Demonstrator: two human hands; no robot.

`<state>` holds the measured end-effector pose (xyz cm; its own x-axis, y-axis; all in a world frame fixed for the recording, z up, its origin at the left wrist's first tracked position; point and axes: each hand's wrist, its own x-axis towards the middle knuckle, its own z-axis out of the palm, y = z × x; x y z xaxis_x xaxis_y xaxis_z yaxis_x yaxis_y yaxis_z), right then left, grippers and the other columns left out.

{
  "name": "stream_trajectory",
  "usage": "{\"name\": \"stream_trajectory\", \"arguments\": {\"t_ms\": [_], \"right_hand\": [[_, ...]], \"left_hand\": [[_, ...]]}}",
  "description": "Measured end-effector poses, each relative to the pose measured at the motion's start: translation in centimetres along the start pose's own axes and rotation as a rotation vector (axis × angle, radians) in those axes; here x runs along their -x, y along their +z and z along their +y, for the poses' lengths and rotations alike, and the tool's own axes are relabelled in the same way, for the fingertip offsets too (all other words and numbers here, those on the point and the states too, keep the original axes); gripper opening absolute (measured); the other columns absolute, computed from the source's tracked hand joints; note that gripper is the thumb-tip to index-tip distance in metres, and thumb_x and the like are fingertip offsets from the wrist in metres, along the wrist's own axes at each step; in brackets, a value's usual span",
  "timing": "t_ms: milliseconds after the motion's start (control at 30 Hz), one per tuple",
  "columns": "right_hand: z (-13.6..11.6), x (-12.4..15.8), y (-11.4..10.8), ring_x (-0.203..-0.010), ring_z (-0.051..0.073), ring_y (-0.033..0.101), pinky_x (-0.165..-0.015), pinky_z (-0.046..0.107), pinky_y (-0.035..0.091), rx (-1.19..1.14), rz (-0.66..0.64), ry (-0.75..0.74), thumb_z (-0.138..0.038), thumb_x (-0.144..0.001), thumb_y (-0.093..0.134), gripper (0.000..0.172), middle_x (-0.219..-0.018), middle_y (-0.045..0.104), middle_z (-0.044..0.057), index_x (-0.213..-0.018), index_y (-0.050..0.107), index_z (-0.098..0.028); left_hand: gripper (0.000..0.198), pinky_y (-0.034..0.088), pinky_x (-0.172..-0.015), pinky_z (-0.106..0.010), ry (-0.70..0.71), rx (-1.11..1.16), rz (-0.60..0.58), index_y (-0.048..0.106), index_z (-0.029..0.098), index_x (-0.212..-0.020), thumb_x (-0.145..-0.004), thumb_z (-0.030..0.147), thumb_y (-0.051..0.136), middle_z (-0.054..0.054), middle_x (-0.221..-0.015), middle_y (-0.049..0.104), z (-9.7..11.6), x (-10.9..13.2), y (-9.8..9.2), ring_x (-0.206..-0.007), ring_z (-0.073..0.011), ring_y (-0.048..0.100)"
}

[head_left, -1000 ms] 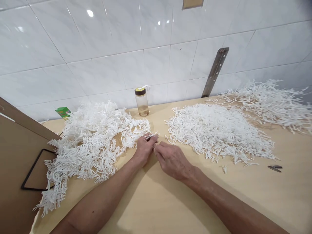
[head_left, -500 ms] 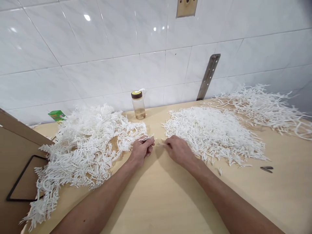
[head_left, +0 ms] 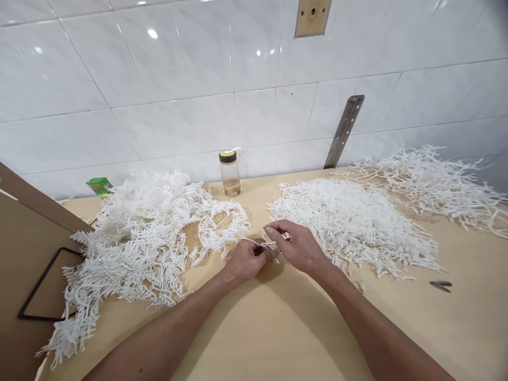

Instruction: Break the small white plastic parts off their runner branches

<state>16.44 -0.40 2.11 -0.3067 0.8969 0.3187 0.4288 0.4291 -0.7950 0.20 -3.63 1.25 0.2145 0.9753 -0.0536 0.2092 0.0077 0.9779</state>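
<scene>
Head view showed two bare arms reaching over a table [head_left: 254,328]. The left hand [head_left: 248,260] was curled, its fingers pinching a thin white strip [head_left: 260,243]. The right hand [head_left: 297,246] was touching the same strip, with thumb and first finger pressed together on a small bit at its end. The strip sat between the two hands, near the middle of the table, and it ran back toward the left pile [head_left: 146,233].

That left pile was big and tangled, made of white branchy pieces that were joined up. It lay to the left of the hands, just beside them. The right pile [head_left: 349,222] was flat and made of short loose bits, just right of the right hand. A far pile [head_left: 432,180] of long bare stems lay far right, by the wall.

I think the work was about half done: many bits were already loose, but the left pile was large and left to do.

A bottle [head_left: 230,172] stood upright far back between the piles. Small snips [head_left: 440,286] lay alone at the right. A cardboard box [head_left: 27,254] stood at the left edge.
</scene>
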Motion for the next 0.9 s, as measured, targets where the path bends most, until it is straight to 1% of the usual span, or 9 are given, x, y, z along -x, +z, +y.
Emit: {"name": "stream_trajectory", "arguments": {"t_ms": [133, 233, 333, 467, 600, 667, 733, 833, 900], "right_hand": [[-1.3, 0.5, -0.4, -0.077, 0.017, 0.065, -0.065, 0.027, 0.051, -0.071, -0.103, -0.059, -0.045, -0.096, 0.047, 0.036, -0.088, 0.072, 0.005, -0.084, 0.070, -0.020], [-1.6, 0.5, -0.8, -0.077, 0.017, 0.066, -0.068, 0.028, 0.052, -0.097, -0.107, -0.028, -0.049, -0.098, 0.043, 0.041, -0.093, 0.073, 0.006, -0.091, 0.071, -0.020], [-1.5, 0.5, -1.1, -0.081, 0.018, 0.067, -0.069, 0.029, 0.053, -0.147, -0.106, 0.009, -0.049, -0.095, 0.048, 0.038, -0.101, 0.073, 0.006, -0.101, 0.071, -0.020], [-1.4, 0.5, -1.1, -0.078, 0.019, 0.068, -0.070, 0.031, 0.054, -0.160, -0.122, 0.061, -0.045, -0.089, 0.059, 0.032, -0.098, 0.073, 0.007, -0.104, 0.071, -0.019], [-1.4, 0.6, -1.3, -0.084, 0.020, 0.069, -0.074, 0.033, 0.055, -0.146, -0.176, 0.038, -0.046, -0.089, 0.059, 0.033, -0.102, 0.073, 0.007, -0.106, 0.070, -0.020], [-1.3, 0.7, -1.2, -0.091, 0.021, 0.068, -0.079, 0.034, 0.055, -0.103, -0.206, 0.004, -0.046, -0.086, 0.062, 0.034, -0.106, 0.072, 0.007, -0.109, 0.070, -0.021], [-1.1, 0.7, -0.8, -0.092, 0.022, 0.067, -0.081, 0.035, 0.054, -0.030, -0.195, -0.023, -0.044, -0.083, 0.067, 0.034, -0.106, 0.072, 0.007, -0.109, 0.070, -0.022], [-0.6, 0.6, 0.0, -0.085, 0.020, 0.067, -0.079, 0.034, 0.052, 0.019, -0.155, -0.063, -0.037, -0.085, 0.066, 0.019, -0.095, 0.073, 0.005, -0.095, 0.074, -0.022], [-0.3, 0.5, 0.3, -0.079, 0.018, 0.066, -0.075, 0.032, 0.052, -0.001, -0.145, -0.068, -0.034, -0.089, 0.061, 0.017, -0.087, 0.073, 0.003, -0.085, 0.073, -0.022]], "left_hand": [[0.040, 0.025, -0.048, -0.025, 0.018, -0.018, -0.008, 0.061, 0.017, -0.058, -0.073, 0.053, 0.072, 0.002, -0.052, 0.049, -0.4, -0.3, -0.1, -0.049, -0.0100, 0.037], [0.049, 0.023, -0.046, -0.026, 0.015, -0.018, -0.027, 0.056, 0.018, -0.051, -0.072, 0.058, 0.071, 0.002, -0.049, 0.046, -0.5, -0.4, -0.2, -0.046, -0.0095, 0.035], [0.053, 0.021, -0.044, -0.026, 0.015, -0.025, -0.036, 0.054, 0.018, -0.048, -0.072, 0.062, 0.070, 0.001, -0.046, 0.046, -0.5, -0.5, -0.3, -0.043, -0.0092, 0.034], [0.053, 0.023, -0.046, -0.026, 0.062, -0.075, -0.053, 0.053, 0.018, -0.049, -0.077, 0.061, 0.066, 0.002, -0.047, 0.043, -0.7, -0.4, -0.3, -0.046, -0.0093, 0.035], [0.044, 0.025, -0.048, -0.026, 0.041, -0.145, -0.040, 0.053, 0.017, -0.050, -0.080, 0.048, 0.065, 0.002, -0.048, 0.044, -0.7, -0.2, -0.2, -0.047, -0.0102, 0.037], [0.037, 0.026, -0.048, -0.026, 0.024, -0.176, -0.028, 0.055, 0.018, -0.051, -0.080, 0.039, 0.064, 0.001, -0.049, 0.048, -0.7, 0.0, 0.1, -0.048, -0.0115, 0.040], [0.028, 0.029, -0.048, -0.026, 0.056, -0.210, -0.007, 0.057, 0.018, -0.053, -0.078, 0.029, 0.062, 0.000, -0.052, 0.052, -0.9, 0.2, 0.4, -0.050, -0.0129, 0.044], [0.016, 0.028, -0.048, -0.025, 0.174, -0.306, 0.033, 0.060, 0.018, -0.059, -0.075, 0.020, 0.060, 0.001, -0.053, 0.053, -1.3, 0.3, 0.9, -0.051, -0.0128, 0.044], [0.015, 0.027, -0.049, -0.025, 0.204, -0.387, 0.014, 0.059, 0.017, -0.060, -0.075, 0.019, 0.059, 0.001, -0.053, 0.051, -1.6, 0.3, 1.0, -0.050, -0.0119, 0.042]]}}
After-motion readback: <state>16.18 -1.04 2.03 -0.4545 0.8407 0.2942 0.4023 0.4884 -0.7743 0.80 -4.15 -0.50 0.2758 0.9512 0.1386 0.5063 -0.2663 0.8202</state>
